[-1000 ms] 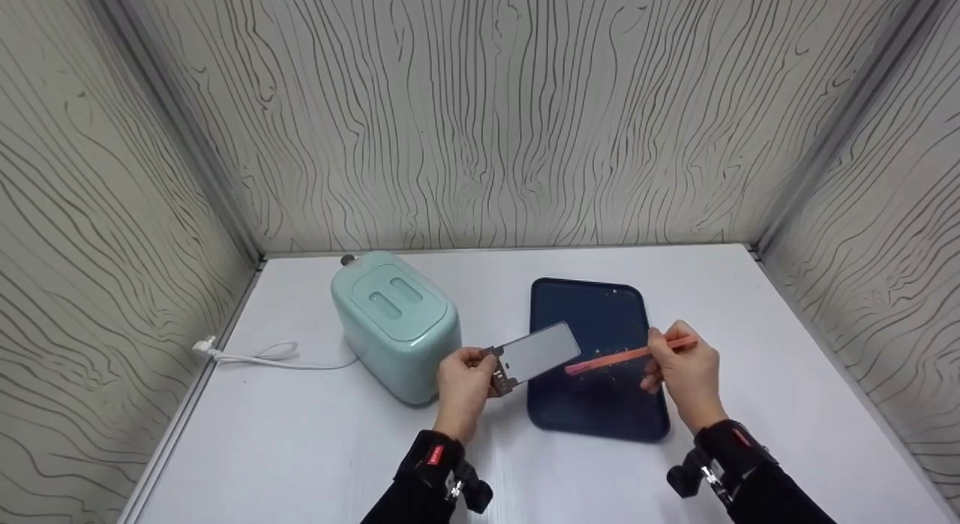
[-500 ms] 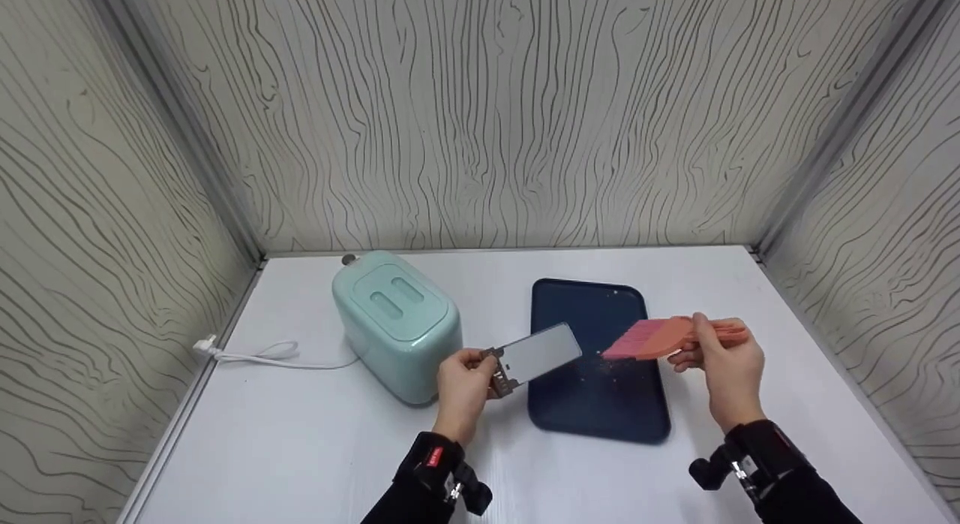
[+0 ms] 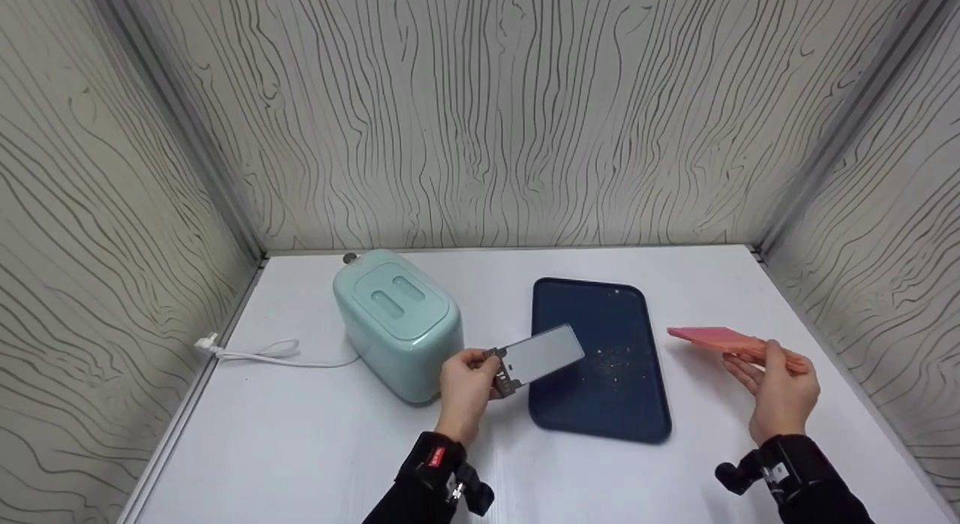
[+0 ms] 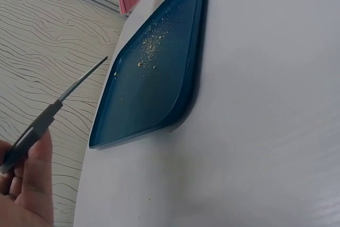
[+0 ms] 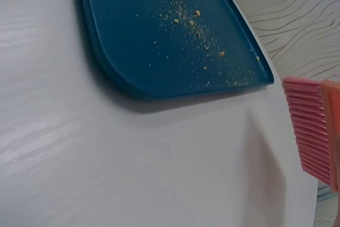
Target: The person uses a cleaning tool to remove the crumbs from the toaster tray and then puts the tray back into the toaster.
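My left hand [image 3: 466, 393] pinches the dark end of a thin flat metal panel, a crumb tray by its look [image 3: 544, 353], whose far end hangs over the left part of a dark blue tray [image 3: 585, 411]. Seen edge-on in the left wrist view, the crumb tray [image 4: 82, 80] is held above the surface. Crumbs [image 5: 191, 22] lie scattered across the blue tray. To the right of it, my right hand [image 3: 784, 396] holds an orange brush with pink bristles [image 3: 709, 336] by its handle, raised off the table. Its bristles point left, apart from the tray.
A mint-green toaster [image 3: 397, 325] stands at the left, close to my left hand. Its white cord and plug [image 3: 255, 355] lie on the white table [image 3: 300, 434]. Wood-patterned panels [image 3: 480, 118] enclose the back and sides.
My right hand has moved right with the brush, from over the blue tray to beside it, and the brush has turned. The left hand and crumb tray have barely moved.
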Demonstrator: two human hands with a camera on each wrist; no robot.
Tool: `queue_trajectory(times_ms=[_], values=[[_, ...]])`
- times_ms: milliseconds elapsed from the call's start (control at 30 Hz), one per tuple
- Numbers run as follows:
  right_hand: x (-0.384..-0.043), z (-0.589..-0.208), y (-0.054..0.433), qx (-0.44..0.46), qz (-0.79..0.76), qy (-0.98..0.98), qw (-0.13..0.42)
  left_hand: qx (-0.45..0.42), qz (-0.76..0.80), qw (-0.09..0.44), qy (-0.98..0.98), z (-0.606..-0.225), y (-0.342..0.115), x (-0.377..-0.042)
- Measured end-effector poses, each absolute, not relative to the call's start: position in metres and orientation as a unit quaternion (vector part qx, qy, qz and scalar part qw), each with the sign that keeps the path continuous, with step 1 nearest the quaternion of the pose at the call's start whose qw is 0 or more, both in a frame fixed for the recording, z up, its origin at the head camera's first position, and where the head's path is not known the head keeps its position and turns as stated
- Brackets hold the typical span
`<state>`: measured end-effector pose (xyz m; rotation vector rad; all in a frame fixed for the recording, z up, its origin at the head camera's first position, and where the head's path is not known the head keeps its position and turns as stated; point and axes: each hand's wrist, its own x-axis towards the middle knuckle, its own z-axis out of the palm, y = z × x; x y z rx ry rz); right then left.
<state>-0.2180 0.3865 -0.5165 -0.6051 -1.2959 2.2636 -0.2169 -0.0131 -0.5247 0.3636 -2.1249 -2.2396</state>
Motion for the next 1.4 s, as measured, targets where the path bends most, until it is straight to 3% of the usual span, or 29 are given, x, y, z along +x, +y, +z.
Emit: queue_trajectory(times_ms=[267, 633, 1000, 1400], values=[[-0.214, -0.545, 0.396, -0.279, 0.768, -0.545, 0.189, 0.113, -0.728, 0.018, -0.676, -0.524, -0.012, -0.217], [-0.213, -0.565, 0.403, -0.319, 0.516, -0.781, 0.149, 0.113, -0.737, 0.006, -0.667, -0.522, -0.011, -0.216], [-0.209, -0.564, 0.403, -0.265, 0.306, -0.907, 0.118, 0.115, -0.743, 0.003, -0.659, -0.52, -0.01, -0.214], [-0.204, -0.57, 0.402, -0.206, 0.197, -0.955, 0.085, 0.113, -0.748, 0.0, -0.654, -0.522, -0.01, -0.214]])
